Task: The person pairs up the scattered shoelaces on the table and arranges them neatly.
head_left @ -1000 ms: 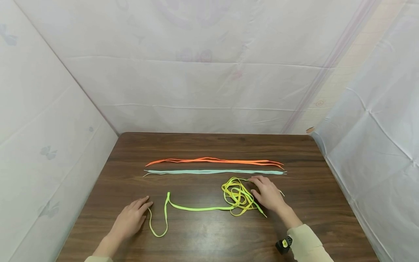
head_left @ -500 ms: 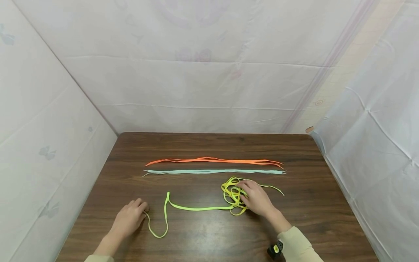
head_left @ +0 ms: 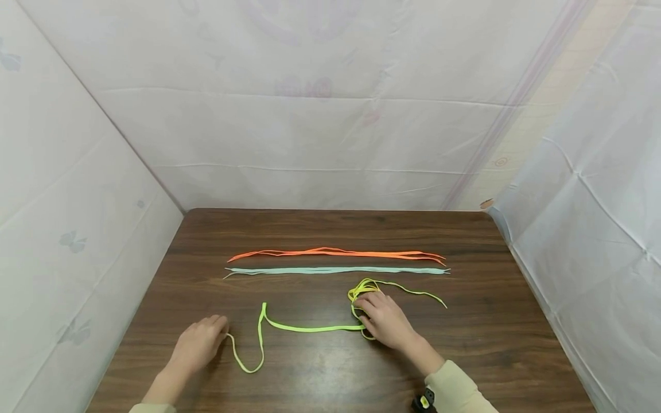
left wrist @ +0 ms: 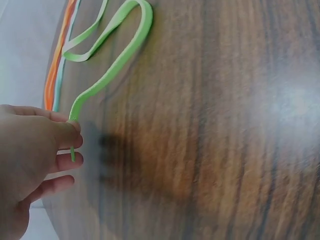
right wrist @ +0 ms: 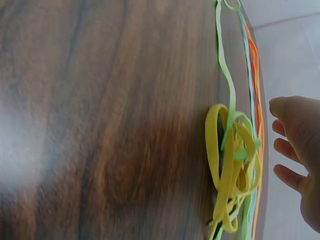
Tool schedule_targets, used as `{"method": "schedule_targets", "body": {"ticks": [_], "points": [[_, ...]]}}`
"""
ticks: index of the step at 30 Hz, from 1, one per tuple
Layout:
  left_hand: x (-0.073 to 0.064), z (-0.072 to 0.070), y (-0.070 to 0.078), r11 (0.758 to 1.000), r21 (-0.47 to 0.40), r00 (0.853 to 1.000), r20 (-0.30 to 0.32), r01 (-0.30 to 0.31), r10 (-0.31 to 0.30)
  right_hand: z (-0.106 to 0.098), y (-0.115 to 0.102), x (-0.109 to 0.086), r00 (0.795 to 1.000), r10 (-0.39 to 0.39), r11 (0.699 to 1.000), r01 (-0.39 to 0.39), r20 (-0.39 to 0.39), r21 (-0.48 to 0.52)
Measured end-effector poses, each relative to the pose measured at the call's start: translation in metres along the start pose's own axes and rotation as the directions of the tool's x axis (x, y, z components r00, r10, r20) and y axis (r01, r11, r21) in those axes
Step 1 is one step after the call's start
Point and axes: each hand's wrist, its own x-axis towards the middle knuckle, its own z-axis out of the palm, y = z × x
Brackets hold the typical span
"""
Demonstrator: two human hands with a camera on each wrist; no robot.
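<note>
My left hand is at the left of the table, pinching one end of a flat yellow-green shoelace between thumb and finger. A short tip pokes out below the thumb in the left wrist view. From there the lace loops down, rises to a fold, and runs right into a loose tangle of yellow and green lace. Over that tangle hovers my right hand, covering much of it in the head view. In the right wrist view its fingers are slightly bent and apart from the lace, holding nothing.
Behind the tangle, pale mint laces lie straight across the brown wooden table. Orange laces stretch parallel to them farther back. White sheeting hangs behind the table and along both sides.
My right hand has moved left from the tangle's right side to above it, uncovering a loose lace tail at right. The left hand has drawn slightly left with the lace end.
</note>
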Motion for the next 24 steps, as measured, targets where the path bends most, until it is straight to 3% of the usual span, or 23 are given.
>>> {"method": "schedule_targets", "body": {"ticks": [10, 19, 24], "points": [[0.003, -0.021, -0.009, 0.999, -0.031, 0.989, -0.144, 0.023, -0.027, 0.01, -0.014, 0.003, 0.995, -0.093, 0.995, 0.094, 0.034, -0.021], [0.003, -0.036, -0.026, 0.998, -0.03, 0.969, -0.24, 0.052, -0.058, 0.017, -0.02, -0.002, 0.989, -0.021, 0.992, 0.039, 0.146, -0.12], [0.002, -0.045, -0.036, 0.997, -0.02, 0.954, -0.29, 0.073, -0.075, 0.019, -0.02, -0.004, 0.989, 0.011, 0.981, 0.018, 0.148, -0.195]]}}
